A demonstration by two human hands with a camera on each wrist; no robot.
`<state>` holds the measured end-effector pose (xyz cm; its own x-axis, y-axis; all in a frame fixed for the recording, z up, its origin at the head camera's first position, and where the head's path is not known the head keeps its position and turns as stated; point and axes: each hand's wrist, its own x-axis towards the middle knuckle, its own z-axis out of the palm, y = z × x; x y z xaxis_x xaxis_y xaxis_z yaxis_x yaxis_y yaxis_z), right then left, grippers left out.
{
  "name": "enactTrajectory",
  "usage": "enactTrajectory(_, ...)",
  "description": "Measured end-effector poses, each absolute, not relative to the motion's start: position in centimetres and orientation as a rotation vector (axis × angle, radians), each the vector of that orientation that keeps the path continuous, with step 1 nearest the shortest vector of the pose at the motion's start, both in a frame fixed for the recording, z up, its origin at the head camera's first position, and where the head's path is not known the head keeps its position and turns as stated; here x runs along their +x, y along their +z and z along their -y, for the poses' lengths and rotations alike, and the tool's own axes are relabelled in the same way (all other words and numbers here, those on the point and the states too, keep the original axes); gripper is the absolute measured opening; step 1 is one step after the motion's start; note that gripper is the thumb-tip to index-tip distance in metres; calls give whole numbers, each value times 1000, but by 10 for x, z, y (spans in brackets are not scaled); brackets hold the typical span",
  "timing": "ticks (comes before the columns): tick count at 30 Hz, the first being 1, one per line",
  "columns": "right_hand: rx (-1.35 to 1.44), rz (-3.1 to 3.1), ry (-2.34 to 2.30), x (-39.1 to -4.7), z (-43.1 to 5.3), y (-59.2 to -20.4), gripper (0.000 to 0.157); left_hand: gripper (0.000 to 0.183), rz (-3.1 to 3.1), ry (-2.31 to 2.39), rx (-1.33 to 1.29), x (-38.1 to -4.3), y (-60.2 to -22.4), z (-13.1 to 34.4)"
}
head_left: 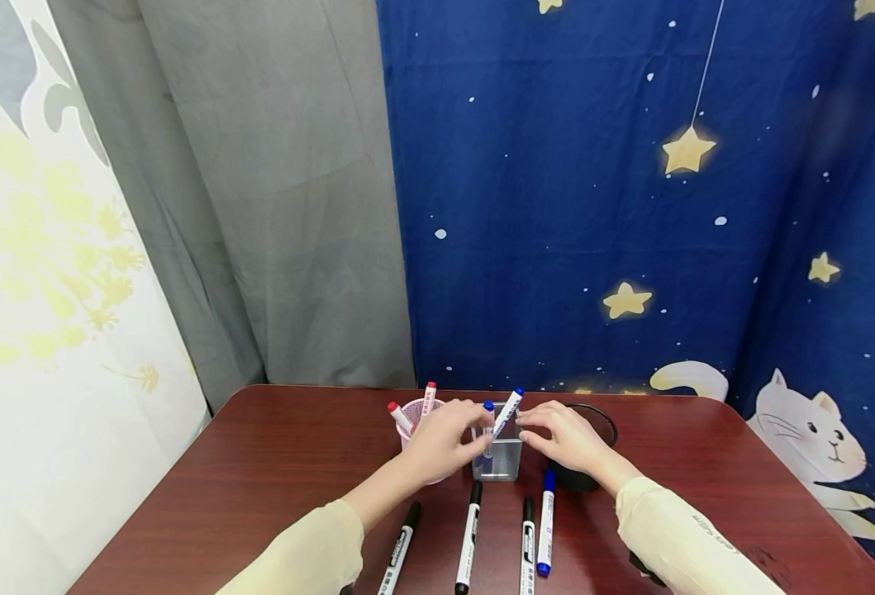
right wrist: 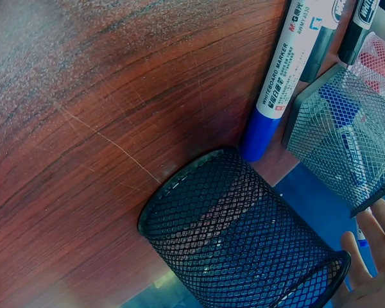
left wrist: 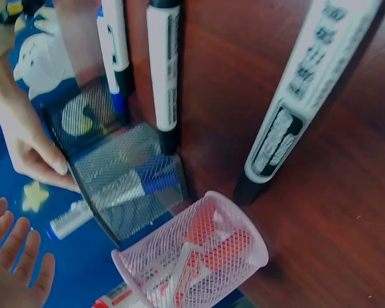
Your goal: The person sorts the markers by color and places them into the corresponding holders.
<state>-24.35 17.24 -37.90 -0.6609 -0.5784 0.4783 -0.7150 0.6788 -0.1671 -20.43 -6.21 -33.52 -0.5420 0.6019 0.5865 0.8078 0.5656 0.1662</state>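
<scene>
A silver-grey square mesh pen holder (head_left: 507,463) stands between the two hands, with blue-capped whiteboard markers (head_left: 509,411) leaning in it. My left hand (head_left: 448,438) hovers at its left side with fingers loosely spread, holding nothing. On the other side my right hand (head_left: 567,434) has its fingertips right at the holder's rim, fingers relaxed. Left of the grey holder, partly behind my left hand, is a pink round mesh holder (left wrist: 199,256) with red-capped markers. A black round mesh holder (right wrist: 237,237) sits below my right hand.
In front of the holders, several black-capped markers (head_left: 469,537) and a blue-capped marker (head_left: 546,525) lie on the brown table (head_left: 296,446). Behind the table hang a grey curtain (head_left: 288,207) and a blue starry curtain (head_left: 526,207).
</scene>
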Motion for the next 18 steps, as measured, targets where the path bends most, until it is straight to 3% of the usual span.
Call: enactTrajectory(18,985,2506,471,-241,-171,-377,25,12,2172,-48,-1488,-158,-388,52)
